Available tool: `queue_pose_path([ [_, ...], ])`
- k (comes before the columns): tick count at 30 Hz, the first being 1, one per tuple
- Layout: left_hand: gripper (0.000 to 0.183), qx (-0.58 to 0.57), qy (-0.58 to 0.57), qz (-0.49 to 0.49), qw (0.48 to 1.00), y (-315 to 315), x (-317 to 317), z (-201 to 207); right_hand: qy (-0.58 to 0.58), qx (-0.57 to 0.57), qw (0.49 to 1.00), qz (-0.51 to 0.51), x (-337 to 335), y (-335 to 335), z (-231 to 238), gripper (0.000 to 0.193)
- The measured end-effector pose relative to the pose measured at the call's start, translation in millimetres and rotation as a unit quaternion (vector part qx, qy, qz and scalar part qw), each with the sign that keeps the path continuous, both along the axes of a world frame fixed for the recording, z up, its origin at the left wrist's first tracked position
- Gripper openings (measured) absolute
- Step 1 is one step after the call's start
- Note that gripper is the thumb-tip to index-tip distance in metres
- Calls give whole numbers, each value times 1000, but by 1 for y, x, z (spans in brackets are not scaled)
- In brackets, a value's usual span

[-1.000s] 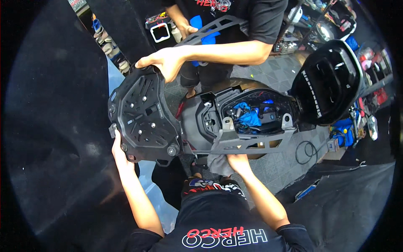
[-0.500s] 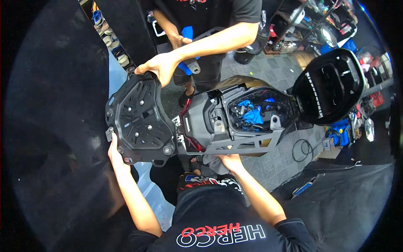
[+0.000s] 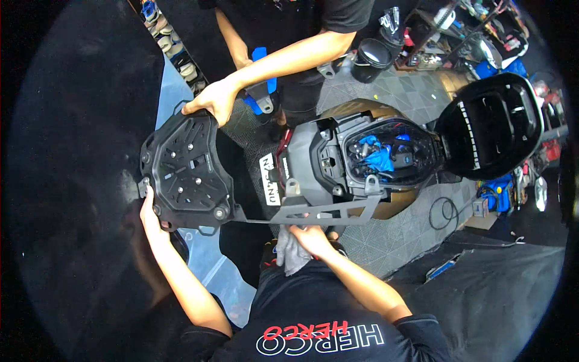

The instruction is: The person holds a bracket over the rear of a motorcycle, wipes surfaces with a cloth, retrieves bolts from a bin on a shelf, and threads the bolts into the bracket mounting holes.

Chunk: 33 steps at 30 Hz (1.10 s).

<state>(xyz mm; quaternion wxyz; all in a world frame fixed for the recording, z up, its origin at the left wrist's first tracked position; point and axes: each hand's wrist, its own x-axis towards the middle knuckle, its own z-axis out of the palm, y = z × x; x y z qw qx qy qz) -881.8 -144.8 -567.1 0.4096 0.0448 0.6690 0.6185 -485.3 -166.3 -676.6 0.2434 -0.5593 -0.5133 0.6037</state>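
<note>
A black motorcycle rear rack (image 3: pixel 187 166) with a wide top plate hangs level behind a scooter (image 3: pixel 304 157). My left hand (image 3: pixel 151 211) is closed on the plate's near left edge. My right hand (image 3: pixel 310 239) grips the rack's near side arm (image 3: pixel 332 212) from below, and a grey cloth (image 3: pixel 294 252) hangs from that hand. Across from me, a co-worker's hand (image 3: pixel 214 102) holds the plate's far edge. The co-worker's other hand (image 3: pixel 244 60), partly hidden, is at the blue-wrapped far side arm (image 3: pixel 260 84).
The scooter's seat (image 3: pixel 491 127) is tipped up, and blue items (image 3: pixel 379 158) lie in its storage bay. A black bucket (image 3: pixel 371 59) stands on the tiled floor by cluttered shelves (image 3: pixel 440 45). Shoes (image 3: pixel 175 45) line a rack at far left. A cable (image 3: pixel 445 212) lies coiled at right.
The rack has shifted left, away from the scooter's tail, uncovering more of the number plate. Both my hands moved left with it. More of the grey cloth shows.
</note>
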Motion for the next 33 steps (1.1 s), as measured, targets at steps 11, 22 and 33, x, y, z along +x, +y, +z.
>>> queue_pose_path([
  [11,47,-34,73,18,997,-4,-21,-6,-68,-40,993,84,-34,-8,-85,56],
  [22,53,-46,108,-12,993,-11,-25,-9,-118,-58,991,24,-50,-25,-39,57],
  [33,56,-32,81,-56,995,-7,-5,8,-67,-91,993,-34,-38,-28,-32,86],
])
